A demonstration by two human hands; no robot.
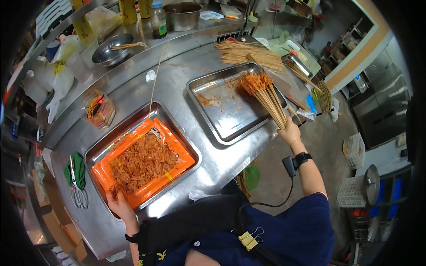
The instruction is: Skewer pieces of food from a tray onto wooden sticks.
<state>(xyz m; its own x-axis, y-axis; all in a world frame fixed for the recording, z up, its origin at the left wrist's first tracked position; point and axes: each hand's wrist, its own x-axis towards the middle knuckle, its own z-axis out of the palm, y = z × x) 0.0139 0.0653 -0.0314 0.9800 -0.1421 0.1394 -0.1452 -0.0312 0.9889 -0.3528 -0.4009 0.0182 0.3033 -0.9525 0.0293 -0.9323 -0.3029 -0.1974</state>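
Observation:
My right hand (289, 132) grips the bare stick ends of a bundle of meat skewers (271, 106). Their reddish, meat-covered tips rest over the right part of a steel tray (233, 122) with sauce smears and scraps in it. At the near left corner of a second steel tray (195, 155), my left hand (120, 205) pinches a small dark red piece of marinated meat (114, 192). An opened orange plastic bag (179, 148) lies in that tray, with a heap of sliced marinated meat (144, 157) on it.
Scissors (76, 186) lie on a green cloth (78, 166) at left. A clear container (101, 110) stands behind the left tray. Loose bamboo sticks (250, 55) lie beyond the right tray. On the back shelf are a metal bowl (106, 55), a bottle (158, 22) and a pot (183, 20).

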